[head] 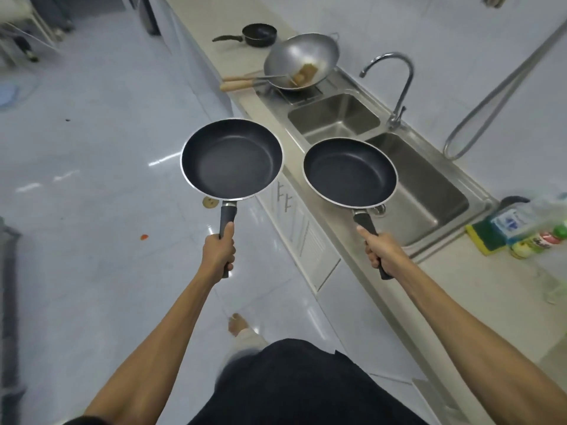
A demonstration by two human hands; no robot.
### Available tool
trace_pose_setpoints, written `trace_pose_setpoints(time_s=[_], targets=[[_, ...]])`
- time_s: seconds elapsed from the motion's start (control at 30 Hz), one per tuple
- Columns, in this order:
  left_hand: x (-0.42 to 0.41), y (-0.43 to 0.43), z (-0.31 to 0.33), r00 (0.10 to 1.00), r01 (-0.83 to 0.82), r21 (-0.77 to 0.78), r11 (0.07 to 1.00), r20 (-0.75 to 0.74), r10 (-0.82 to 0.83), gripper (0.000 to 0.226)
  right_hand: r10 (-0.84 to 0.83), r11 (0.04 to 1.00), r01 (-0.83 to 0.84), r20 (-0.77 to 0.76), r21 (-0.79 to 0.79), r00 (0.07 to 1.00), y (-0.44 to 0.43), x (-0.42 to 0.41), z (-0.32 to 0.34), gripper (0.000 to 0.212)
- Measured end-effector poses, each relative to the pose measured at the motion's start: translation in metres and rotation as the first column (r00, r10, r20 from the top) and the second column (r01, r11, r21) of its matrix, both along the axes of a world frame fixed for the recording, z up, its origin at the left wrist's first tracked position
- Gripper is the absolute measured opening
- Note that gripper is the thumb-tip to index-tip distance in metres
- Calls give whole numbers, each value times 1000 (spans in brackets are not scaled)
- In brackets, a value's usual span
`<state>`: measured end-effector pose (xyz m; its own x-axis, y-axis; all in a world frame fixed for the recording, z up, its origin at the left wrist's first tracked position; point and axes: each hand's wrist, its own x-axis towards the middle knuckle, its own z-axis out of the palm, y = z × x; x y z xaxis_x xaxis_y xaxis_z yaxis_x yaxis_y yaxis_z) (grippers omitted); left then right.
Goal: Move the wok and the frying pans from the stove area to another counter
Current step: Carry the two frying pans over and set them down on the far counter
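Left hand [219, 248] clenched round the handle of 1 frying pan [231, 159]; right hand [379, 250] likewise grips a second frying pan [349, 173]. Both look light, rigid; handle ends suit. Wok [302, 59] sits far beyond both hands, probably heavier.

Two dark frying pans [231, 159] [349, 173] held level, steel wok [302, 61] on stove

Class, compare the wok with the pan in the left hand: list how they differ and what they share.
The wok is bare silver metal; the pan is dark inside. The wok rests tilted on the counter; the pan is held level by the left hand. The wok holds brown residue; the pan looks clean. Both are round.
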<state>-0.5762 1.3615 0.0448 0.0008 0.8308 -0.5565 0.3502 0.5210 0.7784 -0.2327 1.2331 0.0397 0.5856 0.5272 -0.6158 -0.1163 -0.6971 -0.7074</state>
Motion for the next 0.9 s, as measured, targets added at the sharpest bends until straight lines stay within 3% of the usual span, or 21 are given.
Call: trace_pose_setpoints(time_s=[0.5,0.67,0.9], targets=[[-139,326,17,995,-95,89,991,-12,97,45,91,995,-93,44,28,995,357,-86,2,40],[-164,428,25,993,-121,71,990,7,120,46,120,992,-118,-30,46,992,451,-101,0,41],[-182,585,19,989,-148,85,985,39,145,45,166,985,-166,-8,50,986,615,-113,-3,41]])
